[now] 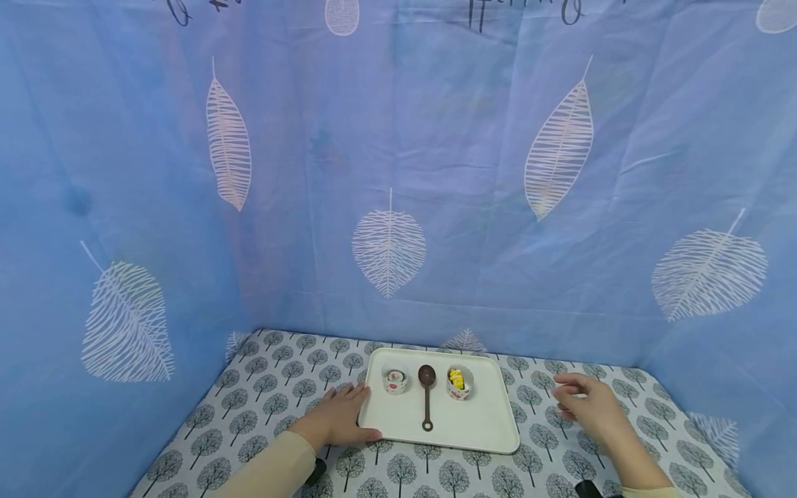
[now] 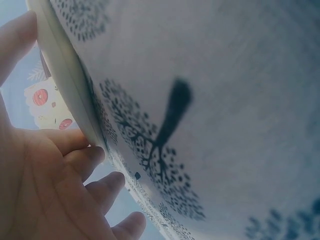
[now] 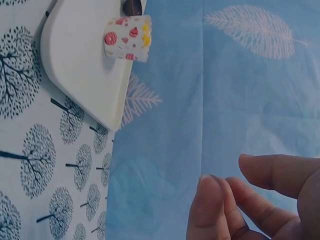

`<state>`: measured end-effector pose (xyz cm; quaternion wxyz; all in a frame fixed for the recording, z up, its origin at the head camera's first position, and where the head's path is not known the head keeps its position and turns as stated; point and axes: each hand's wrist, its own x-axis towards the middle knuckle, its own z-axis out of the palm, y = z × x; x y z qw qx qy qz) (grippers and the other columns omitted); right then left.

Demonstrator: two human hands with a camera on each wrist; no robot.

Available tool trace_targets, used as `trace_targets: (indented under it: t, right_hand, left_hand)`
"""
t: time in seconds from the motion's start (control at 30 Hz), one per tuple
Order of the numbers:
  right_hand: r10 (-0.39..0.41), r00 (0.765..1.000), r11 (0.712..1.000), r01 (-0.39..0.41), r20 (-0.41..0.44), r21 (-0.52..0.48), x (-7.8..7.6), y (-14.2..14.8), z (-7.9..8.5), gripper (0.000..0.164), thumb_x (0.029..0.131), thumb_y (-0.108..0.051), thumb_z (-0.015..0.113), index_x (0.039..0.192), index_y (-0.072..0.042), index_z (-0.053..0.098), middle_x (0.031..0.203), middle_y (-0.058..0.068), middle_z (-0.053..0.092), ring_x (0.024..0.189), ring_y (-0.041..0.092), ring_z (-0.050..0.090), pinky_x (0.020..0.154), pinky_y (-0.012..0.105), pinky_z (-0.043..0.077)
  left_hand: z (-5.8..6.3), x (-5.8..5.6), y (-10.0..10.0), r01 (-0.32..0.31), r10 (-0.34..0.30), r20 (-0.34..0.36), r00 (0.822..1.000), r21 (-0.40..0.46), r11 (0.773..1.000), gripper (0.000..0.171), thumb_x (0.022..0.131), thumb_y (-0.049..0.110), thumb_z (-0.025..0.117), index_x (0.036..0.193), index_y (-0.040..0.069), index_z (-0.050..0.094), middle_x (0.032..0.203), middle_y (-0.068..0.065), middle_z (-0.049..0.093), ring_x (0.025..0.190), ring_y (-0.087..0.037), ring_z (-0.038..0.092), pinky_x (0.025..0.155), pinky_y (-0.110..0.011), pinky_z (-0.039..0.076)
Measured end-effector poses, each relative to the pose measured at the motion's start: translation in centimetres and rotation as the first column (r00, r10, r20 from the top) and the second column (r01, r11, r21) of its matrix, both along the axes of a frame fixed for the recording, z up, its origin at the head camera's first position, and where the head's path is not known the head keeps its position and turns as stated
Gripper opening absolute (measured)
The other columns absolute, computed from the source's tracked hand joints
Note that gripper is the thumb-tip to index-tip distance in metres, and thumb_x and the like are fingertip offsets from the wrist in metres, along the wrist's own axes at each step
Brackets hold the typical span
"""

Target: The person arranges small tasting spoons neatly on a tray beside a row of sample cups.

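Observation:
My left hand (image 1: 339, 420) rests at the left edge of a cream tray (image 1: 482, 429), fingers spread; in the left wrist view its thumb and fingertips are right at the rim. On the tray stand two small patterned paper cups. The left cup (image 1: 393, 389) has something whitish inside, too small to make out; the right cup (image 1: 459, 395) holds yellow pieces (image 1: 456, 378). Between them lies a brown spoon (image 1: 427, 398), handle towards me. To the right of the tray, my right hand (image 1: 594, 413) hovers with loosely curled fingers and nothing in them.
A white tablecloth (image 1: 401, 474) printed with dark trees covers the table. Blue curtains (image 1: 461, 270) with white leaf prints close off the back and both sides. Dark wrist straps show at the bottom of the head view.

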<state>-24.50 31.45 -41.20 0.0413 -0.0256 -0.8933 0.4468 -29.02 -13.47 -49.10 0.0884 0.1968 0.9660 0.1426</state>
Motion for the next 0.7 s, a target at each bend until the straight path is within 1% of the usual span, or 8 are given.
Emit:
trace_targets:
  t: [0.2, 0.3, 0.47, 0.57, 0.63, 0.7]
  right_hand:
    - [-0.008, 1.000, 1.000, 0.008, 0.009, -0.020, 0.1, 1.0, 0.1, 0.046, 0.099, -0.008, 0.061, 0.138, 0.012, 0.048, 0.107, 0.018, 0.064, 0.082, 0.015, 0.068, 0.072, 0.031, 0.061]
    - [-0.001, 1.000, 1.000, 0.002, 0.016, -0.021, 0.1, 1.5, 0.1, 0.047, 0.099, -0.009, 0.062, 0.138, 0.013, 0.047, 0.107, 0.017, 0.064, 0.082, 0.015, 0.066, 0.072, 0.031, 0.061]
    - [0.009, 0.999, 1.000, -0.009, 0.032, 0.001, 0.2, 2.7, 0.2, 0.052, 0.099, -0.017, 0.064, 0.139, 0.012, 0.047, 0.112, 0.020, 0.065, 0.083, 0.015, 0.067, 0.071, 0.029, 0.060]
    - [0.001, 0.999, 1.000, -0.001, 0.042, 0.004, 0.1, 3.3, 0.2, 0.055, 0.099, -0.022, 0.065, 0.140, 0.011, 0.047, 0.114, 0.021, 0.067, 0.084, 0.014, 0.067, 0.072, 0.029, 0.060]
    - [-0.002, 0.999, 1.000, 0.002, 0.054, -0.013, 0.0, 3.6, 0.2, 0.056, 0.099, -0.022, 0.066, 0.140, 0.012, 0.047, 0.113, 0.020, 0.067, 0.084, 0.013, 0.067, 0.072, 0.030, 0.060]
    - [-0.005, 0.998, 0.999, 0.007, 0.064, -0.044, 0.0, 3.9, 0.2, 0.055, 0.098, -0.018, 0.066, 0.140, 0.012, 0.046, 0.109, 0.016, 0.069, 0.083, 0.013, 0.067, 0.072, 0.030, 0.060]
  left_hand:
    - [-0.1, -0.1, 0.1, -0.002, 0.002, -0.004, 1.000, -0.005, 1.000, 0.103, 0.083, 0.073, 0.063, 0.156, 0.006, 0.035, 0.160, -0.013, 0.034, 0.146, -0.039, 0.030, 0.118, -0.062, 0.021]
    - [0.0, 0.0, 0.1, -0.001, 0.001, -0.012, 1.000, -0.005, 1.000, 0.103, 0.082, 0.073, 0.063, 0.155, 0.005, 0.035, 0.160, -0.014, 0.034, 0.146, -0.040, 0.030, 0.118, -0.062, 0.021]
    - [0.0, 0.1, 0.1, -0.001, 0.001, -0.023, 1.000, -0.002, 1.000, 0.103, 0.082, 0.072, 0.064, 0.155, 0.004, 0.036, 0.160, -0.014, 0.034, 0.146, -0.040, 0.030, 0.118, -0.062, 0.021]
    - [0.0, 0.1, 0.1, -0.003, 0.003, -0.022, 1.000, 0.003, 1.000, 0.103, 0.082, 0.071, 0.064, 0.155, 0.004, 0.036, 0.160, -0.014, 0.034, 0.146, -0.040, 0.030, 0.117, -0.062, 0.020]
    - [0.0, 0.1, 0.1, -0.004, 0.004, -0.021, 1.000, 0.003, 1.000, 0.103, 0.082, 0.071, 0.064, 0.155, 0.004, 0.036, 0.160, -0.015, 0.034, 0.146, -0.040, 0.030, 0.117, -0.062, 0.020]
    - [0.0, 0.1, 0.1, -0.004, 0.004, -0.021, 1.000, 0.003, 1.000, 0.103, 0.082, 0.072, 0.064, 0.155, 0.004, 0.036, 0.160, -0.014, 0.034, 0.146, -0.041, 0.030, 0.117, -0.063, 0.020]
